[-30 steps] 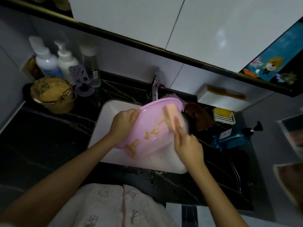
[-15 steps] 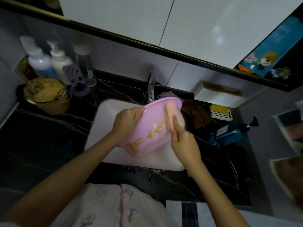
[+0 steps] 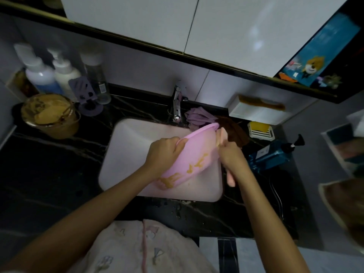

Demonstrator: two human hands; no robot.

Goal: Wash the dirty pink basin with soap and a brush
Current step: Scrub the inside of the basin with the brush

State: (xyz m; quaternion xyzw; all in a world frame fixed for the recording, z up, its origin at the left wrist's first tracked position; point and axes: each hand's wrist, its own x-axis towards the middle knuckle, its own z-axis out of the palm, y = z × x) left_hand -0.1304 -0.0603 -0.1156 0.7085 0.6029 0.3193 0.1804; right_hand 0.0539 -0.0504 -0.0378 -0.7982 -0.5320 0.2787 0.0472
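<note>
With my left hand [image 3: 166, 149] gripping the round pink plastic basin [image 3: 197, 154], my right hand [image 3: 233, 157] has swept its pale-pink brush [image 3: 223, 135] to the rim; brown smears [image 3: 172, 180] remain.

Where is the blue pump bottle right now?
Head view: the blue pump bottle sits on the dark counter, right of the sink, just beyond the right hand.

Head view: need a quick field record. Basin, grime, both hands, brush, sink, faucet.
pink basin: tilted, held over the white sink
grime: brown smears on the basin's lower part
left hand: grip on the basin's rim
right hand: grip on the pink brush, brush head at the basin's right edge
faucet: behind the sink; cannot tell if water runs
</note>
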